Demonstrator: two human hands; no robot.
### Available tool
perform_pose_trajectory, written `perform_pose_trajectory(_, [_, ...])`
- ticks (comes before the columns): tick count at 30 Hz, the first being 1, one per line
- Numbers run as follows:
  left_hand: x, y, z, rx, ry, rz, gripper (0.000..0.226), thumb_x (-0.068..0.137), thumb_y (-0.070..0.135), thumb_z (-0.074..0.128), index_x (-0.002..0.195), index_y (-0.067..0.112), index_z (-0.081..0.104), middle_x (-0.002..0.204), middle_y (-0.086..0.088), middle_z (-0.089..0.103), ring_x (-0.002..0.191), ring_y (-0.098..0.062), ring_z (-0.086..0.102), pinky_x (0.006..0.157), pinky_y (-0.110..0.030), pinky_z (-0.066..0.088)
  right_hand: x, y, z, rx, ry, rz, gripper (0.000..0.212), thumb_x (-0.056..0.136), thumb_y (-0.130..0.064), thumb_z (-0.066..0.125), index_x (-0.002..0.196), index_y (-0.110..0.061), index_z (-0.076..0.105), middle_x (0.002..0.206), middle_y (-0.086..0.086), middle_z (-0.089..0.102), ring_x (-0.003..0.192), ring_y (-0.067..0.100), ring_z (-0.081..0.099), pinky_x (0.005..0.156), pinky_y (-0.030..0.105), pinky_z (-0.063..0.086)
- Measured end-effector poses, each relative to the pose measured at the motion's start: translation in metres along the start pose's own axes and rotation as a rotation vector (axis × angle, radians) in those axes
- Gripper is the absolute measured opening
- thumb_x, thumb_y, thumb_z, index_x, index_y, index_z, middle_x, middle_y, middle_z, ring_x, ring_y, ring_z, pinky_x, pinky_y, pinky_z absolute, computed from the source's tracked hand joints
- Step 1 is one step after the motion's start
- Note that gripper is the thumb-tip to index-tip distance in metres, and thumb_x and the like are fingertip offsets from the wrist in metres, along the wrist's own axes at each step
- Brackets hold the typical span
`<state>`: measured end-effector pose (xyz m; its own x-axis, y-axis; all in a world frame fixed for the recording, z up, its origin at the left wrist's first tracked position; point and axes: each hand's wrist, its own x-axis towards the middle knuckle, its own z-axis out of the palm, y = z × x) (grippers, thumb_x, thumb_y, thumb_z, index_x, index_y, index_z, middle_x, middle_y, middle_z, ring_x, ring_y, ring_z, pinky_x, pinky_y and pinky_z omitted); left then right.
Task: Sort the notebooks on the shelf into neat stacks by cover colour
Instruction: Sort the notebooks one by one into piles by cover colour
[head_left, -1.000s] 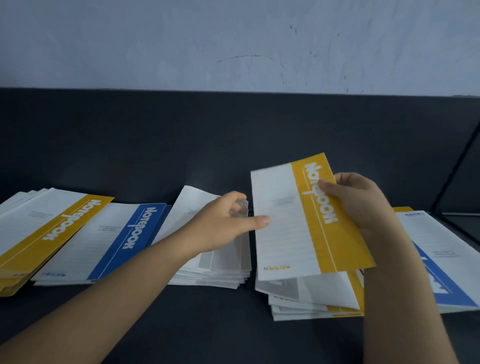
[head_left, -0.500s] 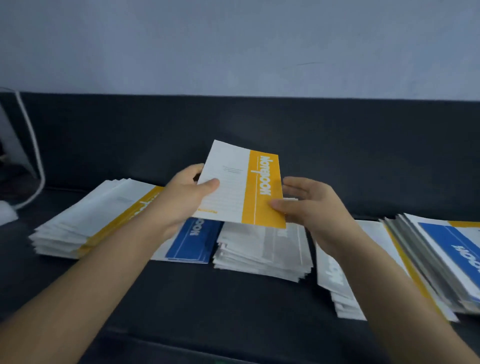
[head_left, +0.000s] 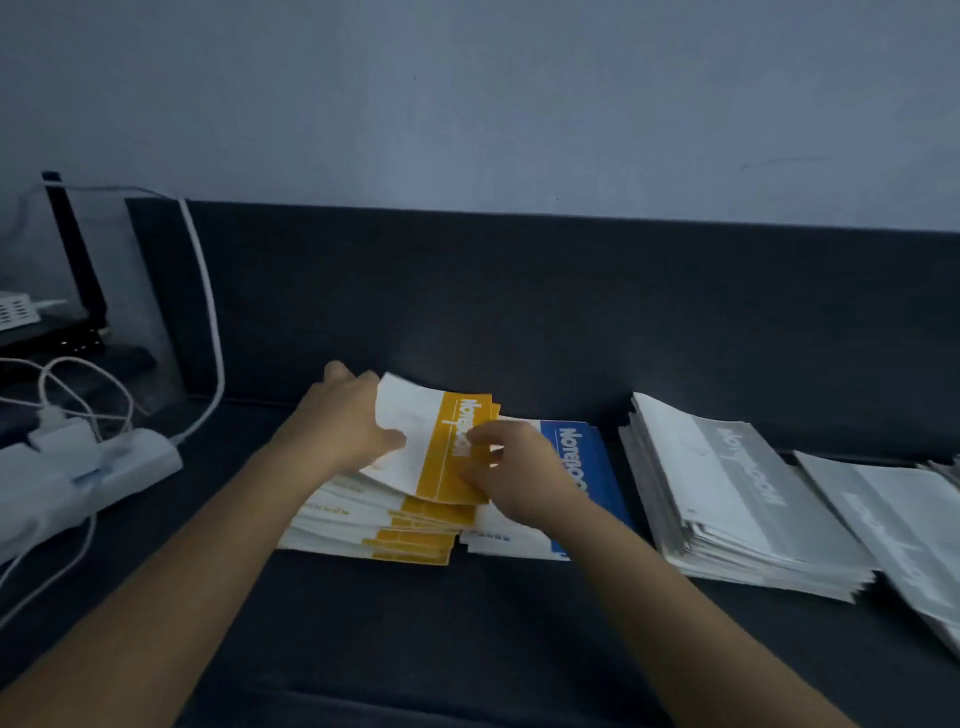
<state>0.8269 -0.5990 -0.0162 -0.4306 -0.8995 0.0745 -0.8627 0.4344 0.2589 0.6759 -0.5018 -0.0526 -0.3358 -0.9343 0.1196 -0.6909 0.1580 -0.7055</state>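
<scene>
Cables and a white power strip (head_left: 98, 467) are seen at the far left, beside a dark shelf (head_left: 467, 623). A white cable (head_left: 208, 322) is run up along the shelf's left end.

Left of centre, the person's left grip (head_left: 343, 431) is closed on the far left edge of a yellow notebook (head_left: 447, 441). The thumb is laid on the white part of the cover and the fingers are curled behind it. The notebook is held tilted, low over a fanned yellow stack (head_left: 395, 535) lying on the shelf. Whether its near edge is touching the stack cannot be told.

The yellow band on the notebook's right side is pinched by the right grip (head_left: 524, 478), whose fingers are blurred.

A blue stack (head_left: 592, 457) is lying just beside the yellow stack and is partly covered by the right wrist.

Further right, a thick grey stack (head_left: 737, 499) is set apart from the blue one. A second grey pile (head_left: 904, 519) is cut off by the right border.
</scene>
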Motion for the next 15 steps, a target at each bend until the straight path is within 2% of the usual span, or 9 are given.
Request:
perform_pose_trajectory(2, [0.006,-0.013,0.008,0.227,-0.079,-0.006,0.055,0.094,0.053,0.049,0.138,0.02,0.043,0.146,-0.01,0.031,0.129,-0.029,0.037,0.105,-0.041,0.031,0.002,-0.006,0.014,-0.168,-0.055,-0.019,0.035,0.096,-0.023,0.051,0.13,-0.016,0.056,0.127,0.006,0.058,0.115,0.023,0.053,0.094,0.035,0.048])
perform_pose_trajectory(4, [0.01,-0.019,0.014,0.282,-0.102,-0.008,0.062,0.096,0.061,0.031,0.145,0.022,0.036,0.151,-0.008,0.032,0.135,-0.03,0.03,0.109,-0.045,0.023,0.0,-0.009,0.016,-0.28,-0.066,-0.026,0.035,0.097,-0.029,0.047,0.127,-0.015,0.057,0.126,0.007,0.058,0.114,0.025,0.052,0.096,0.038,0.046])
perform_pose_trajectory(6, [0.013,-0.019,0.016,0.271,-0.077,0.009,0.072,0.094,0.068,0.019,0.147,0.021,0.034,0.152,-0.008,0.033,0.136,-0.03,0.031,0.109,-0.046,0.023,-0.002,-0.01,0.009,-0.345,-0.02,-0.044,0.04,0.097,-0.038,0.046,0.13,-0.017,0.055,0.133,0.004,0.055,0.121,0.024,0.049,0.102,0.039,0.041])
perform_pose_trajectory(9, [0.014,-0.002,0.017,0.313,0.003,0.097,0.082,0.09,0.074,0.012,0.147,0.019,0.035,0.154,-0.007,0.032,0.138,-0.03,0.03,0.109,-0.047,0.023,-0.008,-0.004,-0.015,-0.496,0.083,-0.09,0.05,0.096,-0.05,0.044,0.137,-0.021,0.048,0.141,-0.003,0.049,0.13,0.02,0.041,0.107,0.038,0.035])
perform_pose_trajectory(15, [0.001,0.065,0.023,0.341,0.066,0.285,0.088,0.086,0.078,0.009,0.145,0.02,0.038,0.151,-0.007,0.038,0.138,-0.029,0.033,0.109,-0.046,0.022,-0.034,0.034,-0.083,-0.654,0.177,-0.007,0.054,0.092,-0.051,0.05,0.136,-0.019,0.048,0.137,-0.002,0.051,0.129,0.021,0.041,0.105,0.034,0.035])
